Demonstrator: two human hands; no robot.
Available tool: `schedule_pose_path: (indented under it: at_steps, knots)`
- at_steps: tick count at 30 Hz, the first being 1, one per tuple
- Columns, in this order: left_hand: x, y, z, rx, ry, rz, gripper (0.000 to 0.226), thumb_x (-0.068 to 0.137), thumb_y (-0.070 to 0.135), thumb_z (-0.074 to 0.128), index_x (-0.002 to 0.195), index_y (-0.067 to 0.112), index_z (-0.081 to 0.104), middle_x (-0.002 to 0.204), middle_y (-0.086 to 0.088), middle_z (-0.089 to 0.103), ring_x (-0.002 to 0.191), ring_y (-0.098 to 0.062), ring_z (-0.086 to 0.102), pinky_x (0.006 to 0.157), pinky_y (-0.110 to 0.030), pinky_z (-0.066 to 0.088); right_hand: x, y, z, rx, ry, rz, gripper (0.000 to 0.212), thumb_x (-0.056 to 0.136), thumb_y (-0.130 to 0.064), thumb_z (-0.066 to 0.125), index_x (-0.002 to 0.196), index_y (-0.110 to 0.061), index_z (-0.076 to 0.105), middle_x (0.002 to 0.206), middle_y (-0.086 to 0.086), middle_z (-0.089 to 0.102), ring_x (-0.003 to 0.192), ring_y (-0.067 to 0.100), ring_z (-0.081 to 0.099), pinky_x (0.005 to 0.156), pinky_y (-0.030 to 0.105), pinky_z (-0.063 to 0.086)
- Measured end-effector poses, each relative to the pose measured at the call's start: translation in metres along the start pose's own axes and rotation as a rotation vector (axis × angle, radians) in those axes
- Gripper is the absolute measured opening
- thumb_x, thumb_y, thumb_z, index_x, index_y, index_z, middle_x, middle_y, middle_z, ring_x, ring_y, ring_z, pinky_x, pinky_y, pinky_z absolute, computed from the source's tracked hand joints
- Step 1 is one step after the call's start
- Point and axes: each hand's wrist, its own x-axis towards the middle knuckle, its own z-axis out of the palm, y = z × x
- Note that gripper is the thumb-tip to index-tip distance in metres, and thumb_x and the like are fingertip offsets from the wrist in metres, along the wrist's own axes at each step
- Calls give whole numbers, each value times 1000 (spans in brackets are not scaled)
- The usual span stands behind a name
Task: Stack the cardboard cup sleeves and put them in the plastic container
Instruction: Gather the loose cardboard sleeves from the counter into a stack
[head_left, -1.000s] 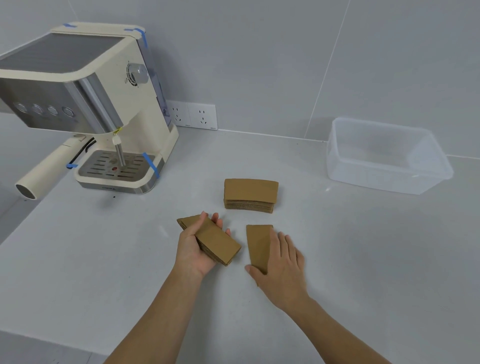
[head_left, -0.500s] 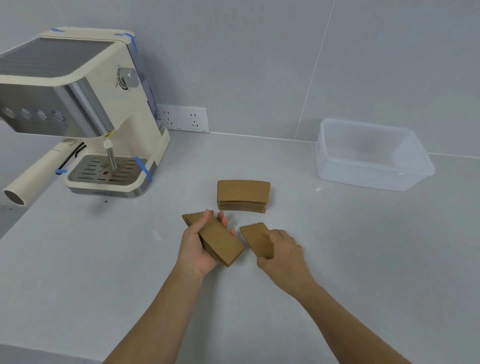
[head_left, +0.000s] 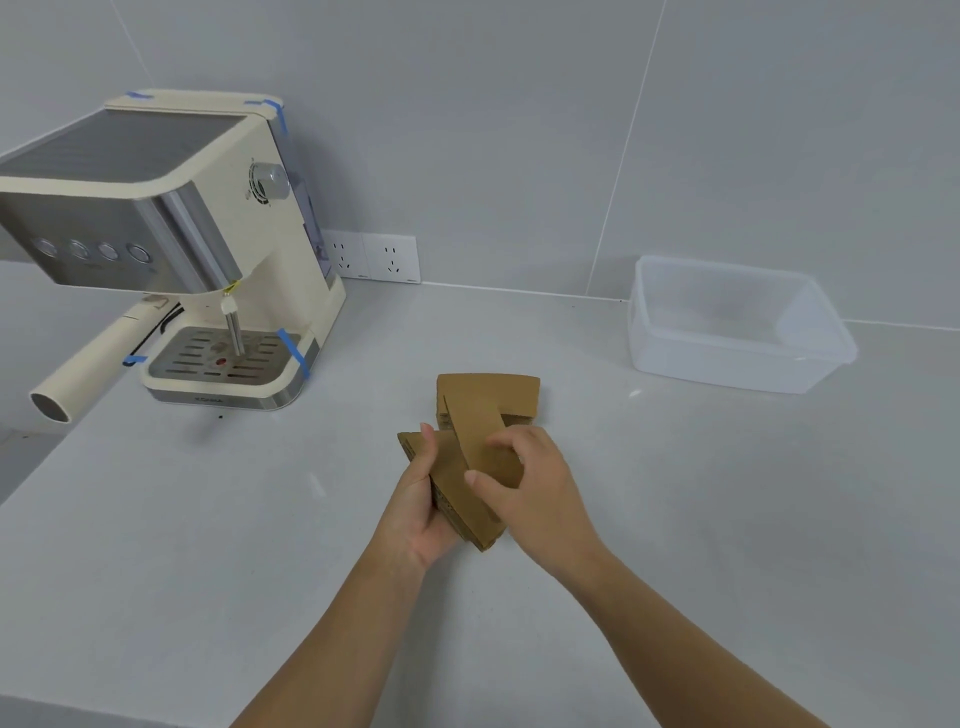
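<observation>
My left hand (head_left: 418, 512) grips a small stack of brown cardboard cup sleeves (head_left: 451, 480) above the counter, at the centre of the head view. My right hand (head_left: 535, 488) pinches a single flat sleeve (head_left: 480, 431) and holds it tilted against the top of that stack. Just behind my hands, another stack of sleeves (head_left: 511, 392) lies on the counter, partly hidden by the held sleeve. The clear plastic container (head_left: 727, 364) stands open at the back right, apart from both hands, with nothing visible inside.
A cream espresso machine (head_left: 171, 234) with a protruding handle (head_left: 83, 369) stands at the back left. Wall sockets (head_left: 376, 257) sit on the grey wall behind. The white counter (head_left: 208, 545) drops off along its left and front edges.
My right hand picked the single sleeve up off the counter and carried it left onto the stack in my left hand. The left hand stayed roughly in place.
</observation>
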Motion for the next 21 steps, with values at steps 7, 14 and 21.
schedule_pose_path:
  at_steps: [7, 14, 21]
  knots:
    - [3, -2, -2, -14, 46, 35, 59, 66, 54, 58, 99, 7, 68, 91, -14, 74, 86, -26, 70, 87, -42, 50, -9, 3, 13, -120, -85, -42, 35, 83, -29, 61, 115, -17, 55, 120, -3, 49, 111, 14, 42, 102, 34, 37]
    - [-6, -1, -3, -20, 6, 28, 48, 72, 30, 66, 112, 4, 60, 99, -9, 71, 97, -26, 65, 82, -40, 56, -13, 4, 14, -139, -166, -88, 34, 85, -30, 58, 116, -17, 55, 122, -4, 50, 112, 12, 40, 102, 31, 36]
    - [-12, 5, -6, 155, 18, -57, 30, 76, 13, 63, 105, 4, 66, 88, -11, 73, 77, -27, 69, 73, -41, 56, -2, 8, -4, -7, -209, -62, 15, 85, -25, 59, 99, -19, 63, 109, -5, 62, 96, 3, 54, 74, 9, 39]
